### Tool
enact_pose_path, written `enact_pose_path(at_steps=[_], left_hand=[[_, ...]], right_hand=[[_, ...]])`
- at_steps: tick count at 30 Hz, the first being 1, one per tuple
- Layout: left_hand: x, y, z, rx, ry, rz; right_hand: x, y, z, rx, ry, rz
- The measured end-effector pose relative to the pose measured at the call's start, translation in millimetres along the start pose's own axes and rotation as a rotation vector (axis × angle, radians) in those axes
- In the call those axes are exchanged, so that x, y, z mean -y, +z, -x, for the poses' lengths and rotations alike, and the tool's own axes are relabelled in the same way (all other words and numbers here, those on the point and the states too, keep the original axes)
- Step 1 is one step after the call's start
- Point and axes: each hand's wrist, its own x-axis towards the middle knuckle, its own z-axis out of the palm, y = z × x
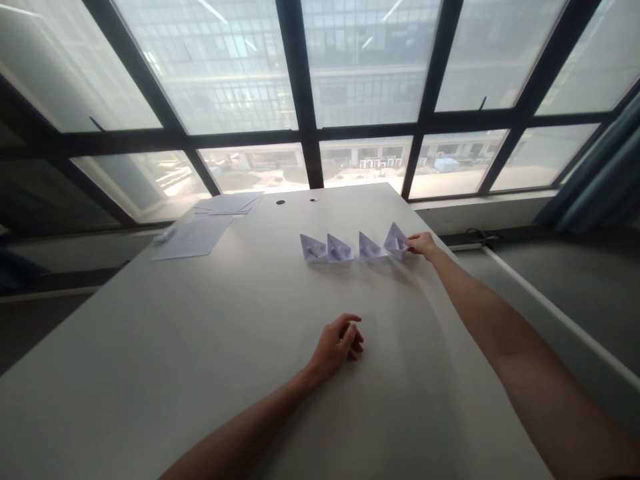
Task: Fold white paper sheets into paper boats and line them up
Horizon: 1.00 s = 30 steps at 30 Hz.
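Several folded white paper boats stand in a row on the white table [200,333]. My right hand [423,245] reaches far out and pinches the rightmost paper boat [396,241] at its right end. To its left stand the other paper boats [340,249], close together. My left hand [339,344] rests on the table nearer to me, fingers loosely curled, with nothing visible in it.
A stack of white paper sheets [193,237] lies at the table's far left, with more sheets [227,203] behind it. Two small round holes [280,201] sit near the far edge. Large windows run behind the table; a blue curtain [595,180] hangs at the right.
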Motion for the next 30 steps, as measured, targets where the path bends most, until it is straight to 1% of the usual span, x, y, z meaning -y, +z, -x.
enact_pose_path(at_steps=[3,6,10,12,14,16,17,19,20,22,23,24,26,30], left_hand=[[-0.6,0.1,-0.1,0.000,-0.009,-0.001],[-0.2,0.0,-0.3,-0.002,-0.009,-0.002],[1.0,-1.4,-1.6,-0.033,0.025,0.004],[-1.1,-3.8,-3.5,-0.072,0.089,-0.046],[-5.8,-7.9,-5.7,-0.111,0.206,-0.186],[-11.5,-13.1,-6.9,-0.140,0.335,-0.374],[-13.9,-15.5,-6.6,-0.154,0.379,-0.462],[-16.4,-19.6,-3.8,-0.179,0.410,-0.619],[-16.1,-21.1,-1.4,-0.187,0.405,-0.689],[-12.9,-23.4,4.3,-0.182,0.389,-0.818],[-10.3,-24.6,7.0,-0.174,0.385,-0.881],[-7.5,-26.0,9.3,-0.168,0.379,-0.948],[-2.2,-29.6,11.8,-0.171,0.335,-1.092],[5.2,-36.8,11.0,-0.158,0.147,-1.320]], right_hand=[[-0.8,3.7,-3.6,0.017,-0.010,0.071],[-2.0,2.2,-2.2,0.000,-0.029,0.143],[-5.2,-12.6,8.0,-0.099,-0.090,0.253],[-9.8,-22.4,20.4,-0.160,-0.139,0.307],[-18.9,-28.8,41.7,-0.207,-0.187,0.341],[-33.5,-29.2,73.9,-0.229,-0.239,0.360],[-42.6,-27.1,93.6,-0.227,-0.288,0.371],[-62.2,-19.5,137.3,-0.184,-0.514,0.491],[-71.5,-15.0,159.3,-0.153,-0.595,0.557],[-85.7,-6.7,197.9,-0.088,-0.707,0.668],[-89.8,-3.5,212.9,-0.060,-0.739,0.707],[-91.9,-1.1,224.3,-0.035,-0.749,0.745],[-91.1,1.6,237.3,0.012,-0.711,0.819],[-83.7,2.7,241.3,0.075,-0.591,0.935]])
